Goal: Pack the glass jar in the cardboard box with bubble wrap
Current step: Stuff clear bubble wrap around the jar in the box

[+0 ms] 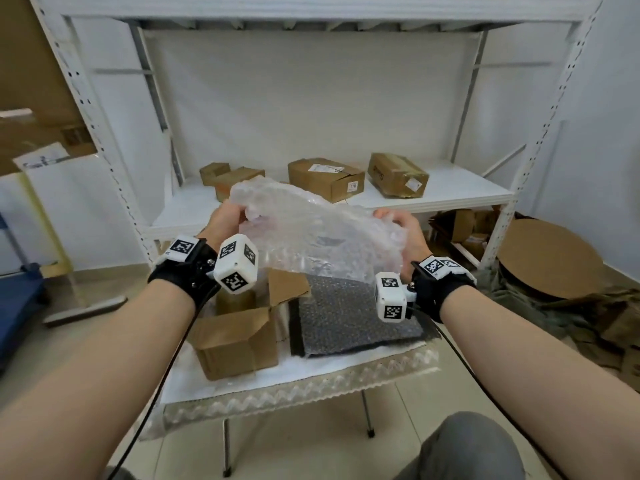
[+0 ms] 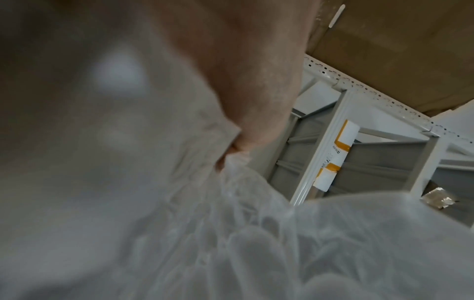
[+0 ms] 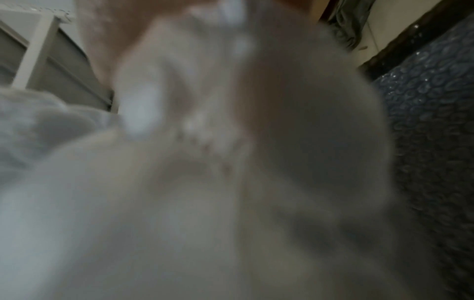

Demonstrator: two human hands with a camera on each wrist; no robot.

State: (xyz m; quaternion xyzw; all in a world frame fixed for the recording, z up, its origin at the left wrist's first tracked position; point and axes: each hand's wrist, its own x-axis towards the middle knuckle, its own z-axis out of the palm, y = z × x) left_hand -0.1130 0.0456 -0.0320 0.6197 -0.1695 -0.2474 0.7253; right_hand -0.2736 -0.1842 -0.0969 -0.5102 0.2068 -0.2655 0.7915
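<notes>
A sheet of clear bubble wrap point(image 1: 311, 233) hangs in the air above the small table. My left hand point(image 1: 225, 220) grips its upper left edge and my right hand point(image 1: 401, 226) grips its right edge. Below it, an open cardboard box point(image 1: 239, 337) stands on the table's left part with its flaps up. I see no glass jar in any view. The left wrist view shows my palm point(image 2: 243, 81) against the bubble wrap point(image 2: 282, 243). Blurred wrap point(image 3: 205, 182) fills the right wrist view.
A dark bubble-wrap sheet point(image 1: 349, 317) lies on the table point(image 1: 311, 386) right of the box. Behind stands a white metal shelf point(image 1: 433, 199) holding several cardboard boxes. Flat cardboard pieces point(image 1: 550, 258) and cloth lie on the floor at right.
</notes>
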